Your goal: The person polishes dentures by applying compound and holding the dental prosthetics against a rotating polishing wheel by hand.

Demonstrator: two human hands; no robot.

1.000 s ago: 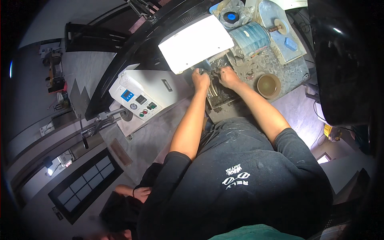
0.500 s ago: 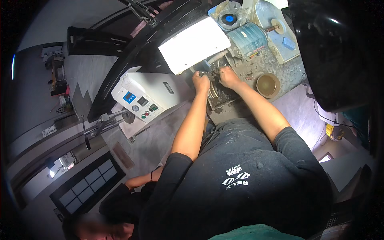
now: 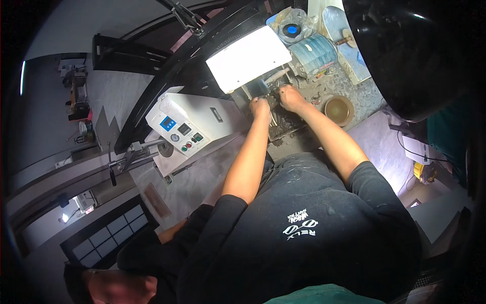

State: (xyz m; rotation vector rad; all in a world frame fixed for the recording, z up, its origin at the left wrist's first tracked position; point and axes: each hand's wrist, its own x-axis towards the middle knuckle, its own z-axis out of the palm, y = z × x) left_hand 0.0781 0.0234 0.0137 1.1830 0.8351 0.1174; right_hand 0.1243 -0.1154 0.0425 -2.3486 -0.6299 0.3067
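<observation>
My left hand (image 3: 260, 107) is closed, with its fingers curled beneath the front edge of a bright white panel (image 3: 249, 58). To its right my right hand (image 3: 290, 98) is also closed, knuckles up, over a dark, wet, dirty trough (image 3: 281, 121). Whatever either hand holds is hidden by the fingers or too small to make out. Just beyond both hands, a pale horizontal shaft (image 3: 276, 75) shows under the panel. It runs toward a blue-grey ribbed motor (image 3: 314, 54). Both forearms reach straight ahead over the near edge of the trough.
A round bowl (image 3: 339, 110) with murky liquid stands right of my right hand. A white control box (image 3: 197, 121) with buttons and a gauge is on the left. A plastic bag (image 3: 298, 23) lies behind the motor. Another person's dark sleeve (image 3: 152, 253) is close at lower left.
My left hand has turned and drawn slightly toward me; the right hand stays nearly in place. The view has shifted a little. The other person at lower left has moved.
</observation>
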